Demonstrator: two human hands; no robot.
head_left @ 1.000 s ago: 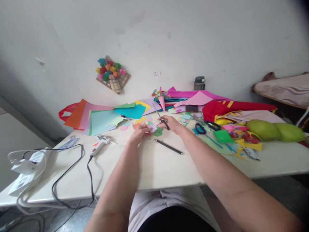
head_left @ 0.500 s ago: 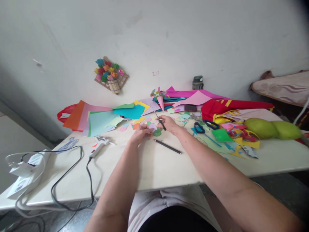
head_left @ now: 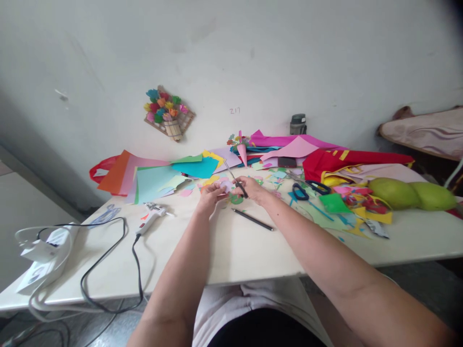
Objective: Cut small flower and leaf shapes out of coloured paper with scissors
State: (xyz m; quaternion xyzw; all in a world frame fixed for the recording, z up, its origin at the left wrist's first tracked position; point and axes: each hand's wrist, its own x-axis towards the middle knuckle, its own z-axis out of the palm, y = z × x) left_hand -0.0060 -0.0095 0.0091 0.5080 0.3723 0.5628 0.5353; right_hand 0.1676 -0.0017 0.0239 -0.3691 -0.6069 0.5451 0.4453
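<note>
Well left of the black pen (head_left: 252, 220), you have the white glue gun (head_left: 151, 219) lying on the table (head_left: 253, 258). Beyond the pen's left end, your left hand (head_left: 211, 196) pinches the lilac paper piece (head_left: 226, 185) between thumb and fingers. Straight beyond the pen, your right hand (head_left: 252, 188) is wrapped around the black-handled scissors (head_left: 241, 188), near your left; I can't tell whether your hands touch. Right of the pen lie blue-handled scissors (head_left: 301, 192), and farther right of it, rounded green objects (head_left: 390, 193)
</note>
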